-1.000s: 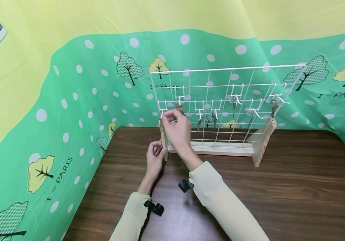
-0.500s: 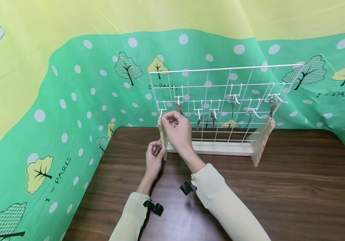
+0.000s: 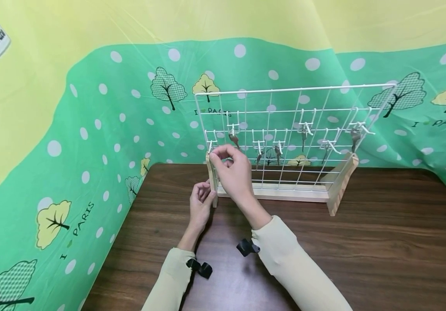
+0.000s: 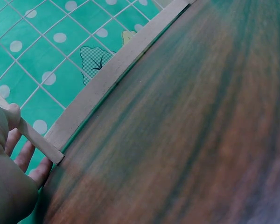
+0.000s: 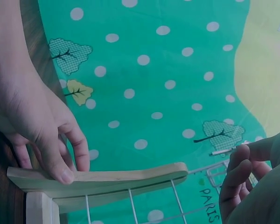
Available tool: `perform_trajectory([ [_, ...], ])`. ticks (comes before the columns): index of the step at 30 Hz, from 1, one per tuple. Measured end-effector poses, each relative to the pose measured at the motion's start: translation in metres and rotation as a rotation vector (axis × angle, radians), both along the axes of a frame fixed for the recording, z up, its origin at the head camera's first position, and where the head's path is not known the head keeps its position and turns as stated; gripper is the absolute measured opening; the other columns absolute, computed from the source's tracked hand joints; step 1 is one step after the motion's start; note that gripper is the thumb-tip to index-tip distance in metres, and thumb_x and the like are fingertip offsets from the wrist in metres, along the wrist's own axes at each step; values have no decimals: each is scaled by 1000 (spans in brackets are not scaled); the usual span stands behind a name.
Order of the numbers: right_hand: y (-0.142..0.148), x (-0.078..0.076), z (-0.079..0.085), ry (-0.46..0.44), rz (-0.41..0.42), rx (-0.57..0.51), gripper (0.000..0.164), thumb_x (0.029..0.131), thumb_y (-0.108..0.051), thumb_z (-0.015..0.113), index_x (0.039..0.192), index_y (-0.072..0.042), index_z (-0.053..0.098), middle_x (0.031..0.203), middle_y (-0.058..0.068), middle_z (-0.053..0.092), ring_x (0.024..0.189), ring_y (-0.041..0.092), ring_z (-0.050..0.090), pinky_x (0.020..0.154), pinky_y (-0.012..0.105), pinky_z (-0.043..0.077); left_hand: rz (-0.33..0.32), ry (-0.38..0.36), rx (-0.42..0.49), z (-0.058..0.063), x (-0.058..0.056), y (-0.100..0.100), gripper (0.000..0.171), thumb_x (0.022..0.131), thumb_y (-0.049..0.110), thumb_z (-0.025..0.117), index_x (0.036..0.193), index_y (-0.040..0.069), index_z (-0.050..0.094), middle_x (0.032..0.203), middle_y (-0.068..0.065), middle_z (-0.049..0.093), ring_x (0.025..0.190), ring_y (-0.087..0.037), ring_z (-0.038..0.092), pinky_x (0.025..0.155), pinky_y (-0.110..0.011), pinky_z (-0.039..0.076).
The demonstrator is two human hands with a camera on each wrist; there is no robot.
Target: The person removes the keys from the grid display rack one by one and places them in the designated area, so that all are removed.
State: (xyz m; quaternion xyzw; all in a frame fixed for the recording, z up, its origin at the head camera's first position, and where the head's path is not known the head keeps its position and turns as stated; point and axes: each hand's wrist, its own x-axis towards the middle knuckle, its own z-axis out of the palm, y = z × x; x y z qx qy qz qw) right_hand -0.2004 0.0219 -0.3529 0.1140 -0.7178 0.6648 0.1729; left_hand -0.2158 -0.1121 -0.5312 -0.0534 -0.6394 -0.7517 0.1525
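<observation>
A white wire grid rack (image 3: 271,111) stands on wooden feet with several hooks on it. Metal keys hang from its hooks, among them a brownish key (image 3: 234,139) just above the right hand. My left hand (image 3: 200,206) grips the rack's left wooden side piece (image 5: 107,176) low down, thumb on one face and fingers on the other. My right hand (image 3: 234,170) is up at the leftmost hook (image 3: 210,145), its thumb and forefinger tips brought together right beside the hook's end. Whether a key is between those fingertips I cannot tell.
Farther right on the grid hang another key (image 3: 304,139) and, near the right end, a key (image 3: 355,136). The right wooden side piece (image 3: 341,183) stands on the dark wooden table (image 3: 394,242). A patterned green and yellow cloth (image 3: 102,125) rises behind and to the left.
My right hand has shifted slightly down and to the right from the leftmost hook, showing more of the brownish key. The left hand keeps its grip on the side piece.
</observation>
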Motion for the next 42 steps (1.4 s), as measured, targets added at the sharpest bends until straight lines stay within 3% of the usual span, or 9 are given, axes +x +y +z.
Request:
perform_trajectory([
  [3, 2, 4, 1, -19, 23, -9, 8, 106, -11, 74, 105, -4, 77, 100, 10, 75, 57, 29, 63, 50, 21, 48, -1, 6, -2, 0, 0, 0, 29, 102, -14, 68, 124, -18, 50, 150, -33, 63, 132, -18, 66, 121, -36, 48],
  [7, 6, 9, 1, -38, 47, -13, 9, 107, -13, 74, 106, -5, 77, 105, 8, 76, 61, 20, 67, 51, 22, 48, 0, 8, -7, 0, 1, 0, 27, 102, -13, 67, 124, -17, 51, 150, -33, 63, 135, -24, 66, 120, -35, 49],
  [10, 9, 12, 0, -41, 70, -15, 8, 106, -12, 74, 106, -5, 77, 95, 10, 76, 62, 14, 68, 48, 22, 42, -2, 3, -3, 0, 1, 0, 27, 102, -13, 67, 124, -17, 51, 150, -33, 63, 135, -24, 66, 120, -35, 49],
  [14, 13, 16, -3, -36, 102, -9, 6, 106, -11, 75, 107, -5, 77, 81, 15, 75, 65, 23, 72, 47, 23, 33, -2, -2, 1, 0, 0, 0, 29, 101, -14, 68, 124, -18, 50, 150, -33, 63, 132, -19, 66, 120, -34, 49],
  [20, 19, 21, -7, -2, 135, -14, 5, 105, -6, 74, 104, -1, 76, 122, 14, 79, 73, 35, 75, 51, 21, 39, -6, 5, 1, 1, 0, 0, 29, 101, -14, 68, 124, -18, 50, 150, -33, 63, 133, -20, 66, 119, -32, 49],
  [23, 23, 24, -9, 7, 146, -31, 5, 105, -4, 74, 103, 1, 75, 128, 14, 79, 76, 38, 76, 51, 21, 41, -6, 8, -1, 1, 1, 0, 29, 102, -13, 68, 124, -18, 50, 150, -33, 63, 135, -24, 65, 120, -34, 48],
  [30, 32, 27, -20, -15, 186, -56, 7, 103, 0, 73, 102, 7, 72, 121, 20, 80, 84, 26, 76, 74, 25, 64, 3, 2, -14, 0, 0, 0, 28, 102, -13, 68, 124, -17, 51, 150, -33, 63, 140, -39, 62, 126, -48, 44],
  [37, 40, 30, -32, -43, 194, -56, 5, 104, 1, 72, 106, 4, 75, 106, 19, 76, 78, 18, 71, 61, 23, 57, 3, 6, -18, -1, 1, 0, 29, 102, -12, 68, 124, -17, 50, 151, -34, 62, 142, -46, 59, 127, -54, 41],
  [42, 43, 33, -41, -72, 206, -111, 5, 104, 3, 71, 106, 7, 72, 92, 23, 72, 67, 11, 67, 48, 25, 49, 9, -3, -17, 0, 1, 0, 29, 101, -12, 69, 124, -17, 51, 151, -33, 62, 141, -42, 61, 126, -47, 43],
])
